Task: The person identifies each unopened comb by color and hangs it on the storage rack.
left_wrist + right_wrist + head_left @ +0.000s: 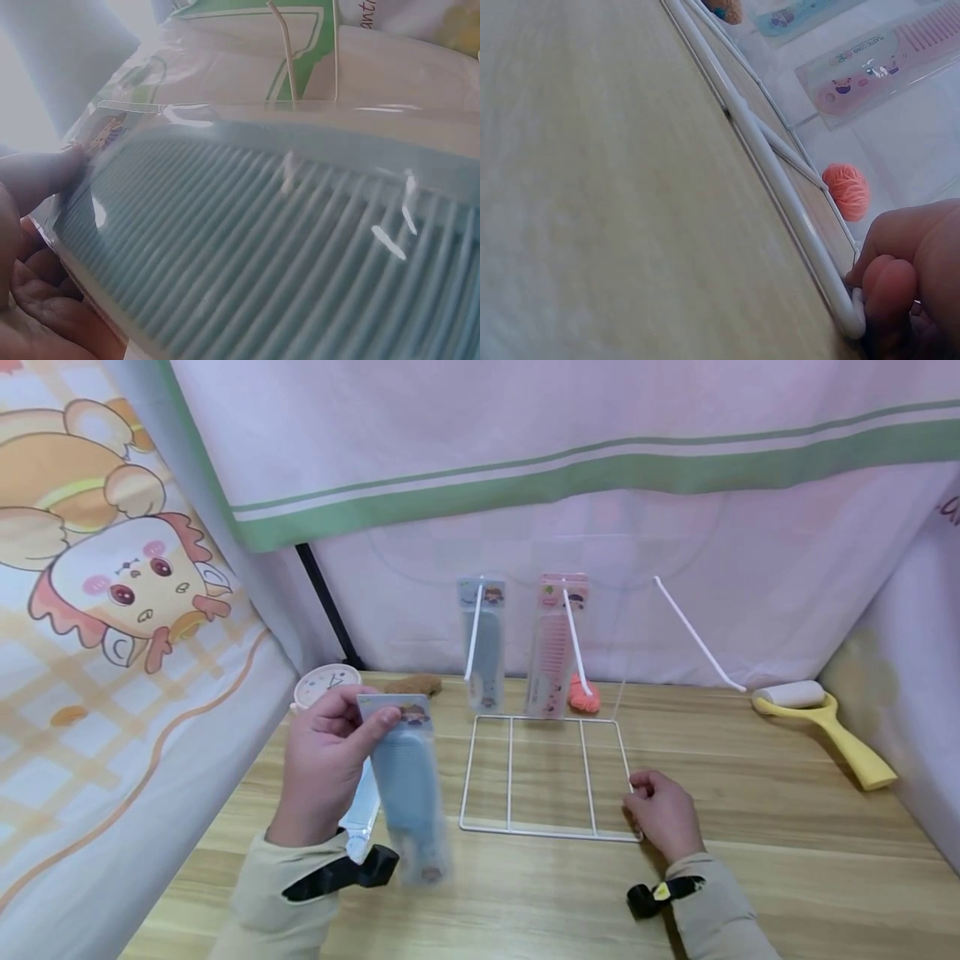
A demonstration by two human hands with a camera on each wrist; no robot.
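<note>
My left hand (322,768) pinches the top card of a packaged blue comb (408,785), thumb in front, and the pack hangs down over the table. In the left wrist view the comb's ridged teeth (247,240) show through clear plastic. On the right, my right hand (663,814) grips the side of a display rack's white wire base (551,835) near its front corner. Two of the rack's three white hooks carry packs: another blue comb (486,652) on the left and a pink comb (553,652) in the middle. The right hook (697,631) is bare.
Another light blue pack (362,810) lies partly hidden behind my left hand. At the back stand a round pink clock-like thing (327,683), a brown item (411,685) and a coral yarn ball (583,695). A yellow-handled lint roller (832,718) lies at right. Cloth walls surround the wooden table (787,860).
</note>
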